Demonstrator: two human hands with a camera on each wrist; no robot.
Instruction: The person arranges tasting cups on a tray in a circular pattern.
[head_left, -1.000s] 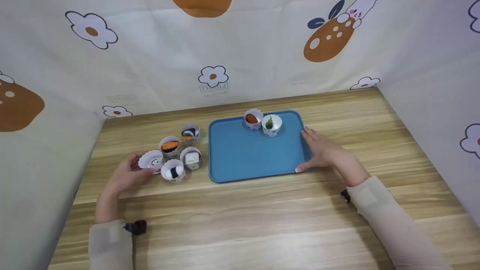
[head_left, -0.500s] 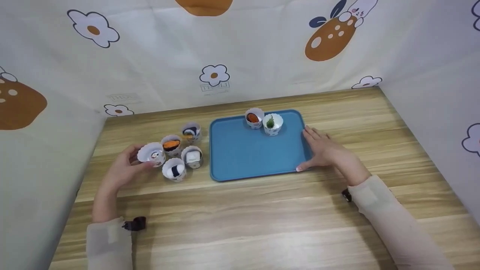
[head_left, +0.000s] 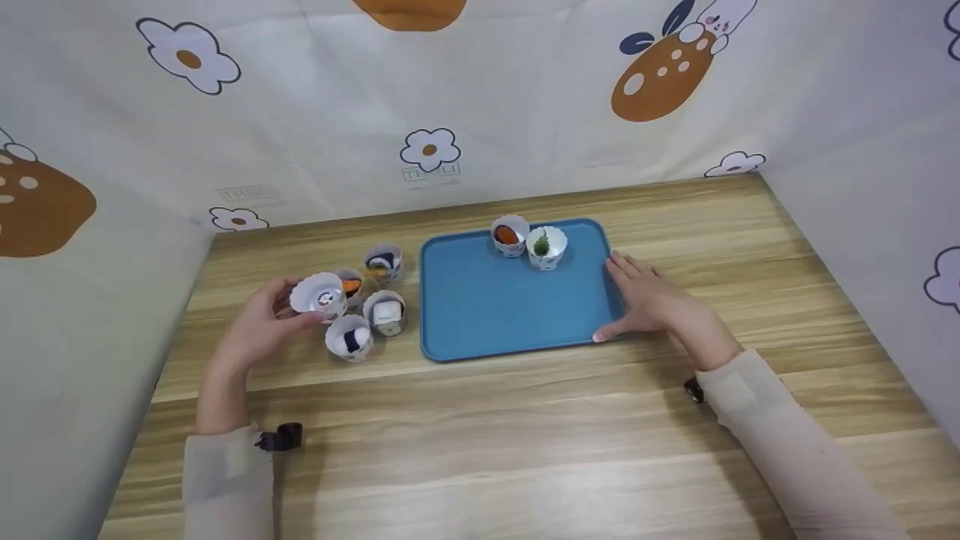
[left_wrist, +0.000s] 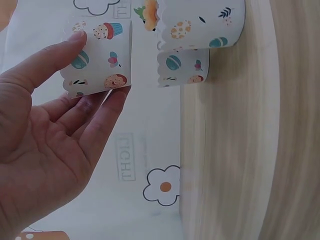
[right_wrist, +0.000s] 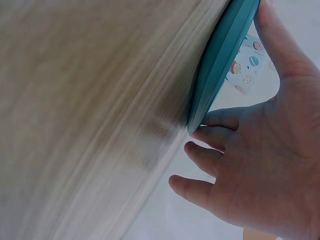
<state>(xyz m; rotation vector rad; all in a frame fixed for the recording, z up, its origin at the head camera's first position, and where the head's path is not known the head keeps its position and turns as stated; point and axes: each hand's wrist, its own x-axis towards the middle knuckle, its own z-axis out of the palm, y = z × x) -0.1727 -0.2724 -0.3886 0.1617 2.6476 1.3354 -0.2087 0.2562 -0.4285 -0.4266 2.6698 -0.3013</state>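
Observation:
My left hand holds a white scalloped paper baking cup by its side, thumb on one side and fingers on the other. In the left wrist view this cup is raised off the table. A small white thing with dark and red marks shows inside it. The held cup partly covers a cup with an orange-topped sushi piece. My right hand rests at the right corner of the blue tray, thumb on the front edge and extended fingers against the right side.
Left of the tray stand cups with a black-banded rice piece, a white block and a dark-and-white piece. At the tray's back are a cup with a red piece and one with a green leaf. A printed curtain encloses the table.
My left hand has lifted its cup and carried it backward and slightly right, now overlapping the orange-topped one. The right hand and tray have stayed put.

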